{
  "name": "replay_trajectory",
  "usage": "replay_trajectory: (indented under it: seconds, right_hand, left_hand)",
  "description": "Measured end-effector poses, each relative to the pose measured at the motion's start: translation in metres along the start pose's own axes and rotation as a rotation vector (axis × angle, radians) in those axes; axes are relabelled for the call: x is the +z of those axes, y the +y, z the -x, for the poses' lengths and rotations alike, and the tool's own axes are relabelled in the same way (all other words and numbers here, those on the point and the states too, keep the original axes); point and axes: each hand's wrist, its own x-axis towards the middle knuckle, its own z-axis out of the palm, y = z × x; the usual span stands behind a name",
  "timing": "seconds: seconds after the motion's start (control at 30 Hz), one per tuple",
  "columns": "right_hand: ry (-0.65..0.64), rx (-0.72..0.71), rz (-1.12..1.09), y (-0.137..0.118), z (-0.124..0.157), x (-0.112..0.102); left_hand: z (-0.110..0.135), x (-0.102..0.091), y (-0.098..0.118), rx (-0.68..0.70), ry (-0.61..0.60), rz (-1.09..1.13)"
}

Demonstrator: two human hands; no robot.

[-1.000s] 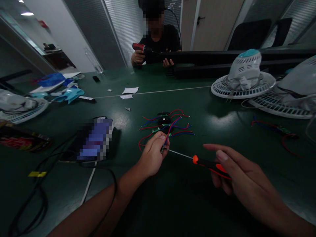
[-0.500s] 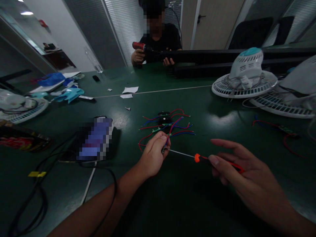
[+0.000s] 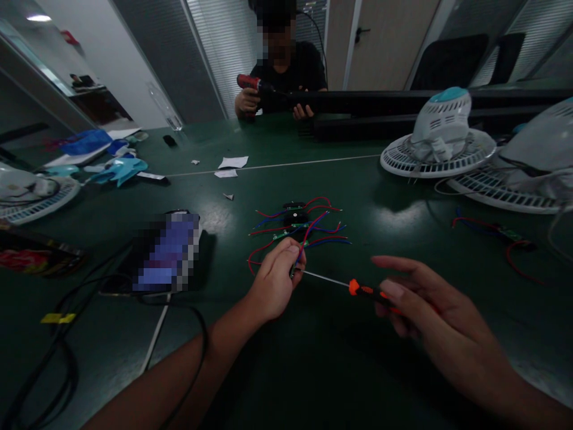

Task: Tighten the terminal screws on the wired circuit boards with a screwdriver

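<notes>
Red and blue wires point(image 3: 307, 235) stuck up from a small dark part point(image 3: 292, 272) pinched in the left hand point(image 3: 275, 278), over a shiny green table point(image 3: 322, 364). The right hand point(image 3: 436, 313) loosely held an orange-and-black screwdriver point(image 3: 366, 291), pointer finger straight. Table spread between it and a round white plastic grille point(image 3: 396, 165); a pale wooden door point(image 3: 391, 57) stood past the far edge point(image 3: 201, 124).

Orange and black on the screwdriver handle point(image 3: 367, 291) at right, grey along its shaft point(image 3: 324, 277). Red and blue through the wires point(image 3: 308, 230) in the middle, green on the circuit boards point(image 3: 281, 236). Deep green across the table point(image 3: 313, 370). White with turquoise on the far-right fan point(image 3: 441, 122). Red and black on the far drill point(image 3: 248, 82).
</notes>
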Motion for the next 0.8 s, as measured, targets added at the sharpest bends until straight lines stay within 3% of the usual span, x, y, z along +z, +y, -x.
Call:
replay_trajectory:
  seconds: [0.17,0.37,0.8]
  right_hand:
    - [-0.041,0.083,0.031,0.0036,-0.0010,-0.0006]
    - [-0.016,-0.029,0.029,0.0032,-0.0016,-0.0002]
    - [0.055,-0.101,0.036,0.0035,-0.0019,0.0004]
  left_hand:
    - [-0.0014,0.0003,0.0001,0.000,0.000,-0.010]
    - [-0.0016,-0.0011,-0.0006,-0.009,-0.004,-0.003]
    - [-0.0021,-0.0032,-0.0023,0.003,-0.018,-0.010]
